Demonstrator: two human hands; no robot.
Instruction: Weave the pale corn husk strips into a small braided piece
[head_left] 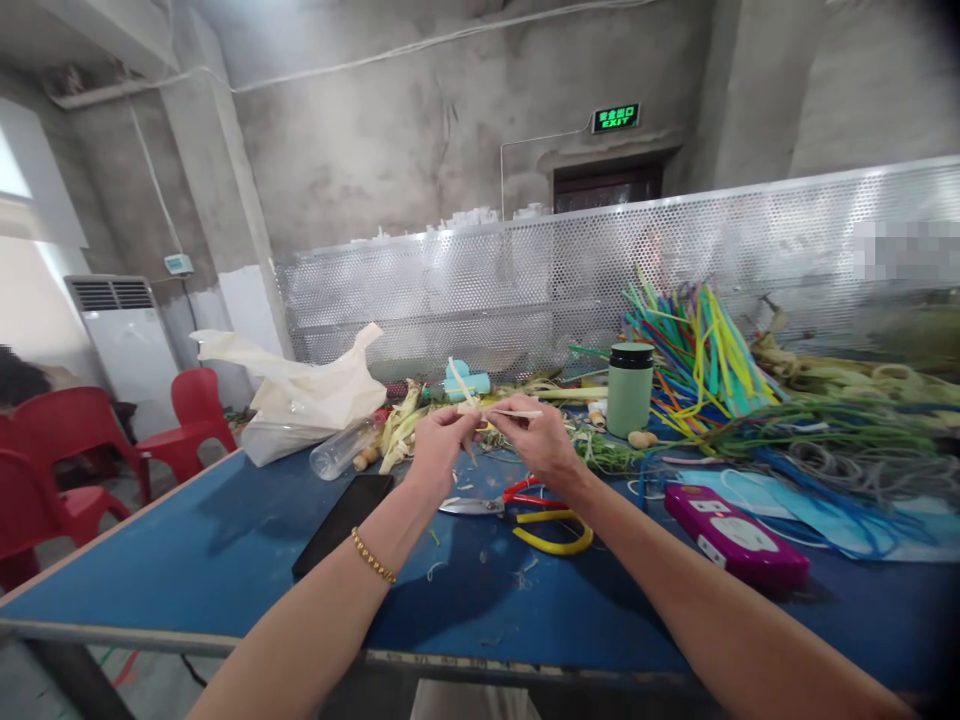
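Note:
Both my hands are raised above the blue table (225, 560), close together. My left hand (439, 440) is closed in a pinch on a small pale piece (469, 408). My right hand (536, 438) pinches a thin pale strip (517, 413) that sticks out to the right of the fingers. The strip and the piece meet between the two hands. Below the hands lie scissors (469, 506) with red handles and a yellow-handled tool (551, 535). A gold bracelet (373, 556) is on my left wrist.
A black phone (341, 520) lies to the left and a magenta case (735, 535) to the right. A green bottle (630, 388), coloured strips (697, 350), corn husks (401, 425), a clear bottle (341, 450) and a cream bag (300, 390) stand behind. Red chairs (67, 450) stand left.

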